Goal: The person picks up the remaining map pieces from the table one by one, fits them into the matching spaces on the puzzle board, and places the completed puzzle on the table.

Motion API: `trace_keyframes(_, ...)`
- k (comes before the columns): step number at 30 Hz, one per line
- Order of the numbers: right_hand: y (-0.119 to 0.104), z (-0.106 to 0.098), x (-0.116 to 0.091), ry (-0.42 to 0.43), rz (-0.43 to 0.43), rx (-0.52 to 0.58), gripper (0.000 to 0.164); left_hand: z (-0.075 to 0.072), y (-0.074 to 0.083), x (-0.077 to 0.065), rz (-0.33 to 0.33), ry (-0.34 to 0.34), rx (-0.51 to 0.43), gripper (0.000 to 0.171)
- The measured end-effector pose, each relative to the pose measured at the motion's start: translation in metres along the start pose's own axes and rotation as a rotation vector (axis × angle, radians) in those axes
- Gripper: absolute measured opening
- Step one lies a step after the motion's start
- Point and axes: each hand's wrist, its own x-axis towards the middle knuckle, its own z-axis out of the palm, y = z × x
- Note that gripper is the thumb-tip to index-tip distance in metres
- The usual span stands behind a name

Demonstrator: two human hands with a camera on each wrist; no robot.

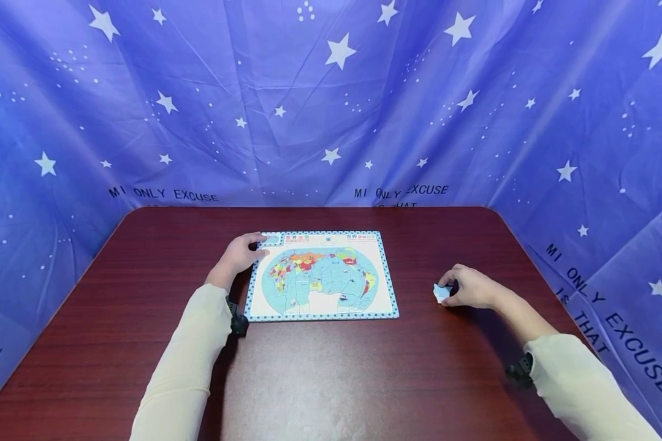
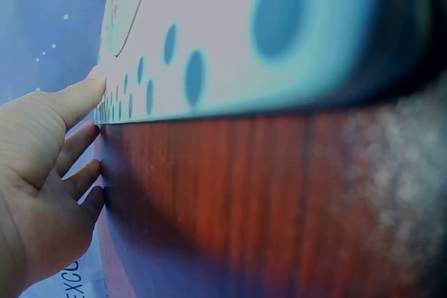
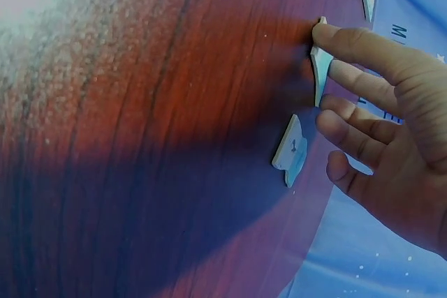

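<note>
A world-map jigsaw puzzle board with a blue dotted border lies flat on the table. A white, stepped patch shows at the lower middle of its map. My left hand rests at the board's far left corner. In the left wrist view, the thumb touches the top by the edge, and the other fingers stay beside it, loosely bent. To the right of the board, my right hand pinches a light blue puzzle piece between thumb and fingers. Another puzzle piece lies under that hand, hidden in the head view.
The dark red wooden table has a shiny patch of light in front of the board. A blue curtain with white stars hangs behind and at both sides. Dark wrist cameras sit at both sleeves.
</note>
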Motion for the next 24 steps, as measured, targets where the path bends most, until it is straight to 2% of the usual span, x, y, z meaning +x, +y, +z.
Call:
trace_keyframes(16,-0.014,0.002,0.008,0.021,0.021,-0.01,0.036,0.0,0.001,-0.003,0.007,0.001,-0.009,0.049)
trace_keyframes(24,-0.027,0.003,0.014,0.064,-0.036,-0.015,0.033,0.0,0.002,-0.002,0.003,0.002,-0.01,0.049)
